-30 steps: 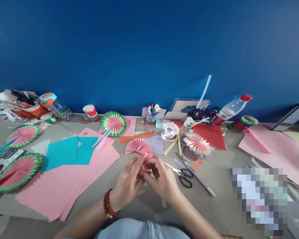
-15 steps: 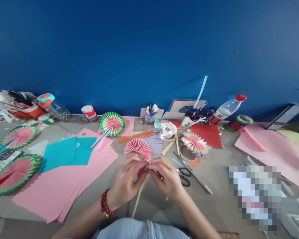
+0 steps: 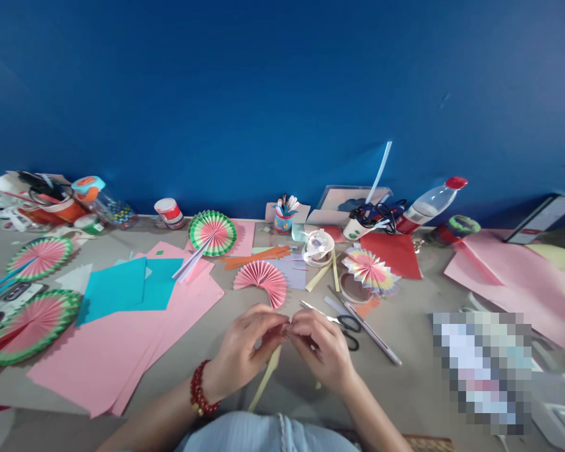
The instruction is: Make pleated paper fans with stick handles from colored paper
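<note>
My left hand [image 3: 247,339] and my right hand [image 3: 322,345] meet at the fingertips above the near part of the table. Both are closed in a pinch; whatever is between the fingers is too small and covered to make out. A pale yellow paper strip [image 3: 263,380] runs below my left hand. Just beyond the fingertips lies a curved, pleated pink paper fan [image 3: 262,280]. Scissors [image 3: 351,323] with black handles lie beside my right hand, blades pointing left. A silver pen-like stick [image 3: 374,336] rests to the right of them.
Pink sheets [image 3: 98,358] and blue sheets [image 3: 115,285] spread at left, near watermelon-coloured paper fans [image 3: 35,329]. Tape rolls [image 3: 317,248], a multicoloured fan [image 3: 370,270] and a red sheet [image 3: 395,254] lie beyond my right hand. A bottle [image 3: 430,204] leans by the blue wall [image 3: 282,107].
Both hands have moved slightly down toward my body, still pinched together. The pink fan's lower end and the scissors' blades now show more fully.
</note>
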Demonstrator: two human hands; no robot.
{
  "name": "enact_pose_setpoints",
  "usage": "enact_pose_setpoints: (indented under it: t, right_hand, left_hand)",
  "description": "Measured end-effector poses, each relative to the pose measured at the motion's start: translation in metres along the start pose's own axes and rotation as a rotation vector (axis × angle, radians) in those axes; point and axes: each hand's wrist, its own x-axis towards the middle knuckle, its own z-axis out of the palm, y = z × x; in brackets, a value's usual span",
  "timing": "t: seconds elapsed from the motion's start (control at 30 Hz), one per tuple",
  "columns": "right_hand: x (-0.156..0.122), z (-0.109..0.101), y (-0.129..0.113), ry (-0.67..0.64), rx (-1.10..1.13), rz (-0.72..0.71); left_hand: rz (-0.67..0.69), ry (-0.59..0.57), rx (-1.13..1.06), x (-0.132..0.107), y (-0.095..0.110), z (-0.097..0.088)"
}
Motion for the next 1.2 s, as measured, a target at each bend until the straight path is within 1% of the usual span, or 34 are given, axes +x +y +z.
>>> enact_pose_setpoints:
  t: [0.1, 0.23, 0.4, 0.57, 0.77, 1.07, 1.13, 1.2]
  right_hand:
    - [0.002, 0.001, -0.001, 0.027, 0.012, -0.021]
    - [0.005, 0.001, -0.001, 0.016, 0.026, -0.034]
    - [0.004, 0.003, 0.002, -0.021, 0.021, -0.043]
    - [0.001, 0.006, 0.004, -0.003, 0.002, -0.085]
    - [0.001, 0.008, 0.004, 0.050, -0.029, -0.156]
    - [0.003, 0.008, 0.003, 0.116, -0.152, -0.259]
    - [0.003, 0.009, 0.003, 0.120, -0.147, -0.257]
    - [0.003, 0.010, 0.003, 0.134, -0.116, -0.222]
  left_hand:
    - [-0.036, 0.009, -0.052, 0.000, 0.001, -0.001]
    - [-0.143, 0.030, -0.189, 0.003, 0.002, -0.003]
    - [-0.299, -0.014, -0.361, 0.008, 0.002, -0.005]
    - [-0.355, 0.003, -0.491, 0.007, 0.002, -0.002]
    - [-0.385, 0.022, -0.481, 0.010, 0.006, -0.001]
    - [-0.484, 0.058, -0.489, 0.008, 0.000, 0.007]
    - [-0.437, 0.065, -0.446, 0.009, 0.001, 0.007]
    - [-0.346, 0.076, -0.372, 0.010, 0.003, 0.005]
